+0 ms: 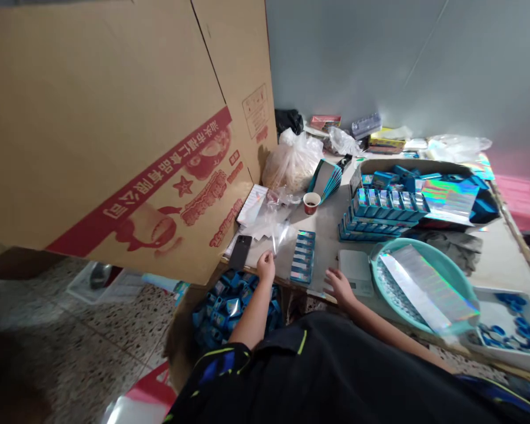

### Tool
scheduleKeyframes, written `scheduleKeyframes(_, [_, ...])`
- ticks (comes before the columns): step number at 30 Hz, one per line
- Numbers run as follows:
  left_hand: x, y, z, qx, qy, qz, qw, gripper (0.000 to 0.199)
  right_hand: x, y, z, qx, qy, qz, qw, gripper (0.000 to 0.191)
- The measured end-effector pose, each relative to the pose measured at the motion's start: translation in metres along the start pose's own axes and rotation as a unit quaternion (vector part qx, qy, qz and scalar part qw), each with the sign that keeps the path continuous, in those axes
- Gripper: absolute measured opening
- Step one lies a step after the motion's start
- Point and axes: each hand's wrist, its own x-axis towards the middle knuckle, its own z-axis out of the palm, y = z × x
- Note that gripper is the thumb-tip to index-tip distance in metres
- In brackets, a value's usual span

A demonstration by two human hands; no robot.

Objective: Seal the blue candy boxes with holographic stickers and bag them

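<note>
Your left hand (266,265) rests near the front edge of the table (499,259), fingers pinching a clear plastic bag (276,232) that lies crumpled on the surface. Just left of it lies a black phone (239,251). Your right hand (339,287) lies flat with fingers spread, touching the table beside a white scale (357,272). Between your hands lies a row of small blue boxes (304,255). A teal basin (461,285) holding a shiny foil sheet (426,287) sits to the right, and a big cardboard box (115,129) stands to your left
</note>
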Motion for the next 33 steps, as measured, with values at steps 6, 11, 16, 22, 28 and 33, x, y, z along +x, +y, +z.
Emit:
scheduleKeyframes(6, [-0.010, 0.064, 0.001, 0.000, 0.117, 0.061, 0.991, 0.030, -0.016, -0.031, -0.040, -0.085, -0.046, -0.071, 0.993, 0.044])
scheduleKeyframes(11, [-0.043, 0.129, -0.034, -0.001, 0.119, 0.156, 0.981, 0.030, -0.023, -0.087, -0.046, -0.131, -0.124, -0.214, 0.960, 0.043])
scheduleKeyframes(16, [-0.125, 0.170, -0.072, 0.023, -0.005, 0.269, 0.963, 0.012, -0.035, -0.131, -0.054, -0.162, -0.195, -0.328, 0.910, 0.049])
scheduleKeyframes(22, [-0.206, 0.189, -0.070, 0.077, -0.182, 0.340, 0.920, 0.015, -0.031, -0.178, -0.037, -0.236, -0.408, -0.319, 0.822, 0.083])
scheduleKeyframes(28, [-0.244, 0.177, -0.068, 0.028, -0.096, 0.325, 0.940, 0.025, -0.044, -0.176, -0.011, -0.165, -0.617, -0.048, 0.768, 0.088])
scheduleKeyframes(33, [-0.264, 0.154, -0.075, 0.007, -0.053, 0.276, 0.960, 0.017, -0.054, -0.157, -0.019, -0.172, -0.634, 0.099, 0.748, 0.070])
